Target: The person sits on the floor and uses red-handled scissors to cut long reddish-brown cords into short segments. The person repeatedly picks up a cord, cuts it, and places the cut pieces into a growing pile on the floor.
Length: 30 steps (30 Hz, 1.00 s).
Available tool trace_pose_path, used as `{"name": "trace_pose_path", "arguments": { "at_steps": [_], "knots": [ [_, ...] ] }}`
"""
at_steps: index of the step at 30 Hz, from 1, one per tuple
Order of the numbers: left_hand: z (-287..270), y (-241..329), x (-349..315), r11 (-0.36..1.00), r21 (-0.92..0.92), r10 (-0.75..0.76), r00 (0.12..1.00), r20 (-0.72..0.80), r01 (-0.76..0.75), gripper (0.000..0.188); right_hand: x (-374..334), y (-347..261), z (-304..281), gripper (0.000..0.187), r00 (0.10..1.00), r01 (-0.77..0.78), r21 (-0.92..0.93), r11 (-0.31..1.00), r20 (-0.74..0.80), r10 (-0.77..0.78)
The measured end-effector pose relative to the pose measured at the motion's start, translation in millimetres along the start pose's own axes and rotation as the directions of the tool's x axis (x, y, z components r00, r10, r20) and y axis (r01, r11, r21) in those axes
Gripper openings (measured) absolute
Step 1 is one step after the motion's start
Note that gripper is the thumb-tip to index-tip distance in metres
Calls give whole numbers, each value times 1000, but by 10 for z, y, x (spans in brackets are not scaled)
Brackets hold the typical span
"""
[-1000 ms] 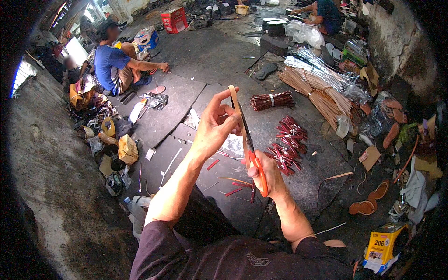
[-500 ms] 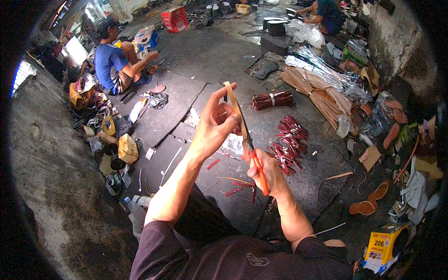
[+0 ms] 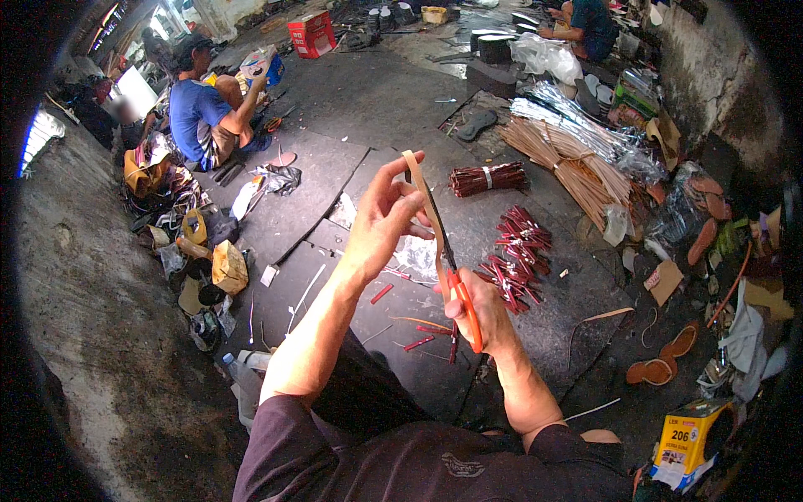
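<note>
My left hand (image 3: 374,230) is raised in front of me, its fingers closed on a narrow tan strip (image 3: 427,197) looped over the index fingertip. Down from there the strip runs beside the dark blades of a pair of scissors. In my right hand (image 3: 491,316) I grip the orange handles of these scissors (image 3: 469,313), blades pointing up along the strip. Whether the blades touch the strip, I cannot tell. Beyond my right hand lies a loose heap of short dark red strips (image 3: 520,238). A tied bundle of dark red strips (image 3: 488,179) rests farther off.
Bundled long brown strips (image 3: 556,159) and silvery strips (image 3: 569,117) lie at the right. A pair of brown sandals (image 3: 663,360) and a yellow can (image 3: 682,443) are at the lower right. One person (image 3: 199,117) sits far left, another (image 3: 592,33) far right. Clutter lines the left wall (image 3: 100,309).
My left fingers have shifted slightly on the strip; the scissors have barely moved. The seated person at the left has raised a hand.
</note>
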<state>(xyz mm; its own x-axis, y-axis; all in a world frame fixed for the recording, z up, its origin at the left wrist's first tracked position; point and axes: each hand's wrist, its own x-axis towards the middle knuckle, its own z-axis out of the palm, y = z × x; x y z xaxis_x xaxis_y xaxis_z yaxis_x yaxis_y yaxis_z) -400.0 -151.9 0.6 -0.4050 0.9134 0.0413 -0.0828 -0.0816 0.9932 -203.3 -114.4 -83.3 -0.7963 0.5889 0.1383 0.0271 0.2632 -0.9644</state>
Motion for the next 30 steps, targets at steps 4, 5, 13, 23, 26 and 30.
{"name": "trace_pose_path", "arguments": {
  "at_steps": [4, 5, 13, 23, 26, 30],
  "knots": [
    [-64, -55, 30, 987, 115, 112, 993, -24, -108, 57, 0, 44, 28, 77, 999, 37, -76, 996, -29, -39],
    [-79, -60, 31, 985, 115, 127, 992, -6, -125, 57, -5, 78, 30, 76, 999, 25, -109, 994, -25, -27],
    [-48, -42, 3, 987, 109, 115, 992, 42, -119, 57, 26, 83, 29, 79, 999, 46, -85, 995, -20, -48],
    [-58, -72, 46, 994, 71, 84, 996, 3, -84, 56, 9, 24, 29, 74, 998, 51, -75, 996, -33, -53],
    [-84, -94, 50, 986, 108, 122, 992, 36, -125, 55, 15, 27, 12, 75, 999, 31, -109, 994, -28, -35],
    [-36, -68, 11, 987, 114, 107, 992, 70, -115, 56, 23, 85, 5, 77, 998, 41, -64, 997, -40, -44]
  ]
}}
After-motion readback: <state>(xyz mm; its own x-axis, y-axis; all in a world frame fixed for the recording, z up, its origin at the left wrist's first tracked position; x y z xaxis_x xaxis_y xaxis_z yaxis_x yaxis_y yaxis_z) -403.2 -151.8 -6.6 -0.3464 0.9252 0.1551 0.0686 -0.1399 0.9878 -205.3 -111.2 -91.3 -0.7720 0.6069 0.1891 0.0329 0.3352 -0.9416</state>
